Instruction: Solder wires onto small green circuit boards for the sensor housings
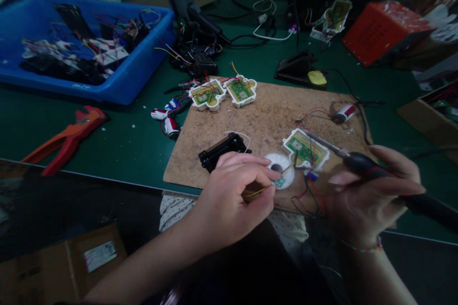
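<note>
My left hand (pixel 236 195) is closed in a pinch at the edge of a small green circuit board (pixel 279 182), and a yellow wire (pixel 255 193) runs between its fingers. Just behind that board lies a round whitish disc (pixel 285 164) with a dark centre. My right hand (pixel 372 195) grips a soldering iron (pixel 368 166) like a pen, its metal tip pointing left. Below the tip sits a white-framed housing (pixel 307 148) with a green circuit board inside. Red and black wires trail from this housing. A black plastic case (pixel 223 150) is partly hidden behind my left hand.
A brown work board (pixel 200 143) bears two more white housings (pixel 208 94). To the left are orange-red pliers (pixel 77 136) and a blue bin (pixel 121 88) of wired parts. Behind stand an iron stand (pixel 296 67) with a yellow sponge and an orange-red box (pixel 382 33).
</note>
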The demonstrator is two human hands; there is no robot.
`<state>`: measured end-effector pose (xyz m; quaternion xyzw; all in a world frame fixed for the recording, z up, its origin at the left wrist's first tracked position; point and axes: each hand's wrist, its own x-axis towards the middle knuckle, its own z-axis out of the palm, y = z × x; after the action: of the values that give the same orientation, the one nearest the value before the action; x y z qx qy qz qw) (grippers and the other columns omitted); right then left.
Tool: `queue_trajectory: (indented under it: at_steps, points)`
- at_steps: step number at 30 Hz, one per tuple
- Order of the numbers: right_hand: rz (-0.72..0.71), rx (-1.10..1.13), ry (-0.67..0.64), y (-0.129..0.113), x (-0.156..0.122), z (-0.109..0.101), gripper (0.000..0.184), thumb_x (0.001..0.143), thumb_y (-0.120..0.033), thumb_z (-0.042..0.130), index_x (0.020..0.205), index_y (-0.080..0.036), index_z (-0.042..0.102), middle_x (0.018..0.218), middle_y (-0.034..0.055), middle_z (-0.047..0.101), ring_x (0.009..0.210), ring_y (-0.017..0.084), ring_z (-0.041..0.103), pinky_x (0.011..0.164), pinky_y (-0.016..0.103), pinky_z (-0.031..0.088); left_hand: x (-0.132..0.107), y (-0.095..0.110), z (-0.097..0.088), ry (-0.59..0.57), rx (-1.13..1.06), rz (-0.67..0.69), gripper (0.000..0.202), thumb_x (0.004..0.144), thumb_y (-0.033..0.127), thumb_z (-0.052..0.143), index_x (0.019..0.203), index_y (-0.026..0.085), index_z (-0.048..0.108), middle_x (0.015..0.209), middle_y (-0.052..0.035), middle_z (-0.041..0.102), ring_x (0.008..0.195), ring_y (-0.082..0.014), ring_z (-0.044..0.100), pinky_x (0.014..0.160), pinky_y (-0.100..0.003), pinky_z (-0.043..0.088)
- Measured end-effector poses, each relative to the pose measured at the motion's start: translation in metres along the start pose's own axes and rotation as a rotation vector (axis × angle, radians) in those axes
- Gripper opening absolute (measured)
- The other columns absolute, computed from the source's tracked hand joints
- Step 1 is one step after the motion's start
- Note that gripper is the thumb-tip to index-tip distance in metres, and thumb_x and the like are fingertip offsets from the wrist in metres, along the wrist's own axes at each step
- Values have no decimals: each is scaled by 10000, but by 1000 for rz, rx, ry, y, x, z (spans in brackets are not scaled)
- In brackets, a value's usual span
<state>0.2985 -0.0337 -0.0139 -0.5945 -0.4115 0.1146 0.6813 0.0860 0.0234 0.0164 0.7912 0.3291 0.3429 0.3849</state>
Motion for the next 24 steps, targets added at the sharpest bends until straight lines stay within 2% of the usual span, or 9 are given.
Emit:
queue_trajectory:
  at_steps: [3,5,7,8,13,16,19,21,24]
  points:
    - [-73,-39,-145,-3,-3,-5,259,938,-423,719,1138,-258,705,684,-27,691,562,159,688,592,326,537,0,0,0,0,6,-2,140,852,99,732,834,229,685,1009,23,827,1106,-224,725,1039,-441,481]
    - [-87,-78,-328,-4,-2,-4,387,847,-263,821,1213,-279,697,844,-1,770,752,195,753,776,374,588,0,1,1,-2,7,-1,134,852,106,731,838,229,681,1016,20,827,1110,-230,726,1042,-449,476]
    - [-129,-104,-437,-6,0,0,590,767,-176,868,1301,-302,648,928,2,781,855,211,755,854,398,579,0,1,2,3,10,3,134,856,106,722,831,228,672,1015,21,827,1104,-230,731,1040,-452,473]
    - [-148,-120,-471,-7,0,2,625,757,-161,869,1316,-309,632,928,-4,776,865,211,749,868,405,573,0,2,2,7,13,7,135,864,107,713,826,228,667,1011,20,828,1100,-231,734,1036,-452,473]
    - [-153,-199,-497,-12,2,10,495,804,-194,835,1255,-287,654,847,-20,765,838,200,737,930,425,546,-5,7,-8,23,81,79,59,918,182,701,940,236,700,1079,-8,820,1110,-238,737,1041,-439,466]
    - [-139,-188,-481,-14,1,10,492,802,-205,841,1252,-282,656,850,-21,763,837,194,733,945,421,539,-10,9,-22,143,272,105,111,925,210,714,1035,226,714,1091,-24,807,1100,-239,724,1022,-427,467]
    - [-118,-183,-474,-13,0,8,472,809,-210,836,1243,-279,662,860,-15,764,850,197,737,940,419,540,-11,6,-33,273,584,59,144,936,229,704,1075,217,740,1066,-50,793,1004,-267,700,909,-445,464]
    - [-113,-177,-478,-11,-1,8,475,813,-214,832,1251,-279,660,864,-11,766,850,200,742,919,415,546,-7,2,-35,281,723,5,186,950,290,690,1099,208,765,1064,-84,769,948,-287,662,836,-450,461]
    - [-117,-169,-479,-9,-1,8,498,811,-208,831,1270,-278,651,860,-9,769,832,199,747,884,404,559,3,-3,-32,257,740,-26,251,968,354,668,1127,195,779,1072,-111,732,939,-289,622,822,-447,478]
